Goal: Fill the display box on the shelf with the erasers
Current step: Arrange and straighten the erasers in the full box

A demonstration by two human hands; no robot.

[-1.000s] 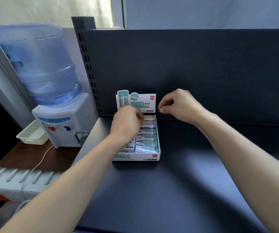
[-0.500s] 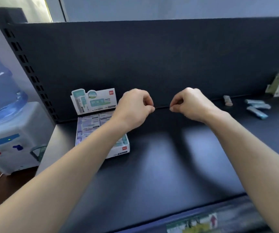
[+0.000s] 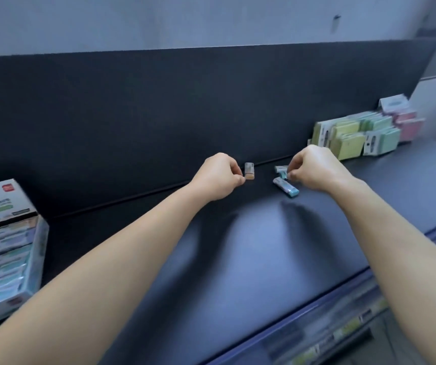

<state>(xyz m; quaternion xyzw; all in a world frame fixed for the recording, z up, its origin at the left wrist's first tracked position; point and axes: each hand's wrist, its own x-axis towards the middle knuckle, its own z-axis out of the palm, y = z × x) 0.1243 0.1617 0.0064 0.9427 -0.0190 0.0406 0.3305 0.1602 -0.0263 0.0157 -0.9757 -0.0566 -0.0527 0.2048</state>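
The white and teal display box [image 3: 31, 262] sits at the far left of the dark shelf, holding several rows of wrapped erasers. Near the shelf's back wall lie three loose erasers. My left hand [image 3: 218, 177] is curled, its fingertips just at the left edge of a peach eraser [image 3: 249, 171] that lies on the shelf. My right hand [image 3: 317, 171] pinches the right end of a teal eraser [image 3: 280, 168] between thumb and forefinger. A second teal eraser [image 3: 286, 187] lies just in front of it, untouched.
Packs of green, yellow and pink sticky notes [image 3: 356, 135] stand against the back wall at the far right. The dark back panel [image 3: 159, 106] rises behind the shelf. The shelf's front edge [image 3: 317, 309] carries blurred price labels.
My view has swung right, so the display box is now at the left edge. Both hands have moved right from the box to the loose erasers. The right hand's fingers now close on a teal one.
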